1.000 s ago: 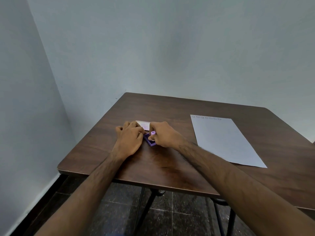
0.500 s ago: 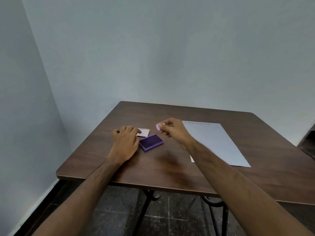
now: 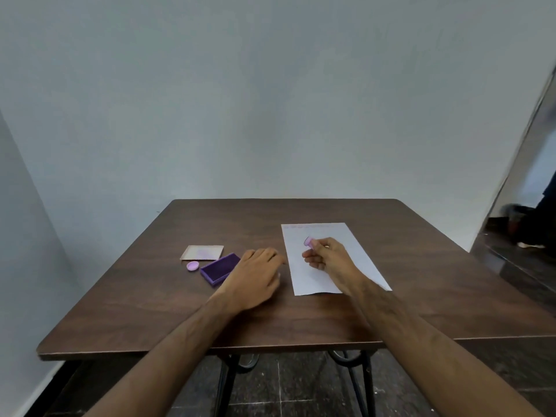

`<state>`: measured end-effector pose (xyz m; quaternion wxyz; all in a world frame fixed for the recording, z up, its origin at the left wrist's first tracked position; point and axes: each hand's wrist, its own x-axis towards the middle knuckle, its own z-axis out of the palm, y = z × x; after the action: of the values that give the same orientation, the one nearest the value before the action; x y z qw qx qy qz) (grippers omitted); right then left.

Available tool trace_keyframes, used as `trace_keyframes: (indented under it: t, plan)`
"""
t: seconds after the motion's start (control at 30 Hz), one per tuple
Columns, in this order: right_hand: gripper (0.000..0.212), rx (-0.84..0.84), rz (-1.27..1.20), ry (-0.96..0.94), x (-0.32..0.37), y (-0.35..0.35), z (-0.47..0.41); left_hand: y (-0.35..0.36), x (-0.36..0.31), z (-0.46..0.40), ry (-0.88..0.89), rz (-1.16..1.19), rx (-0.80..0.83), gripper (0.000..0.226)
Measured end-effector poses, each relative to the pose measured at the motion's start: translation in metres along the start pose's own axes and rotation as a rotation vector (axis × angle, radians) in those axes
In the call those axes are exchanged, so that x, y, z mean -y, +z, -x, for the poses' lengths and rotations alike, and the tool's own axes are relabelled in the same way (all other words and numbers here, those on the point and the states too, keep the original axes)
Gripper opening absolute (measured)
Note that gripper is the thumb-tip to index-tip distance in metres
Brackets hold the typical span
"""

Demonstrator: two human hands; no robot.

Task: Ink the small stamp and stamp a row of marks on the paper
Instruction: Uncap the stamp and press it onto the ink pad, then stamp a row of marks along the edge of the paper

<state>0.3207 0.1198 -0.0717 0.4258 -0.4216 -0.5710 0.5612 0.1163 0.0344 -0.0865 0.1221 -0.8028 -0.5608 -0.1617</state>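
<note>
A white sheet of paper lies on the brown table, with a faint row of marks along its far edge. My right hand hovers over the paper and pinches a small lilac stamp, its round end pointing up and left. My left hand rests palm down on the table just left of the paper, fingers loosely apart, holding nothing. A purple ink pad lies open beside my left hand.
The ink pad's pale lid lies behind the pad, and a small round lilac cap sits to its left. Walls stand close behind and to the left. A doorway with a step and someone's feet is at the far right.
My right hand has carried the stamp rightward from the ink pad to above the paper. My left hand has left the pad and shifted right toward the paper's edge.
</note>
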Motion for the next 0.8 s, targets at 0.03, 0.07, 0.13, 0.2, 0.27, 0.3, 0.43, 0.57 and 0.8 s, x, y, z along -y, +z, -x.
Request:
trace_keyframes:
  t: [0.03,0.07,0.13,0.2,0.27,0.3,0.43,0.57,0.8]
  plan:
    - [0.028,0.021,0.008,0.009,-0.001,-0.002,0.003,0.004,0.000,-0.002,-0.008,0.013,0.019,0.034]
    - [0.025,0.045,0.017,0.023,0.000,-0.005,0.006,0.007,0.001,-0.003,-0.013,0.022,0.031,0.036]
    - [0.023,0.115,0.047,0.061,0.001,-0.014,0.012,0.012,0.003,-0.005,-0.024,0.028,0.051,0.039]
    - [0.022,0.218,0.058,0.095,0.001,-0.026,0.019,0.016,0.004,-0.006,-0.044,0.026,0.080,0.043]
    - [0.019,0.327,0.014,0.128,0.001,-0.043,0.028,0.018,0.006,-0.007,-0.052,0.014,0.108,0.048]
    - [0.018,0.379,-0.018,0.148,0.001,-0.052,0.033,0.019,0.006,-0.007,-0.050,0.008,0.119,0.050]
    - [0.020,0.528,-0.081,0.237,0.004,-0.088,0.046,0.016,0.002,-0.001,-0.004,0.003,0.180,0.056]
    - [0.021,0.587,-0.086,0.273,0.005,-0.111,0.046,0.007,-0.014,0.012,0.066,-0.008,0.208,0.060]
    - [0.023,0.314,0.003,-0.011,0.009,-0.071,0.012,-0.013,-0.042,0.033,0.205,0.021,0.221,0.053]
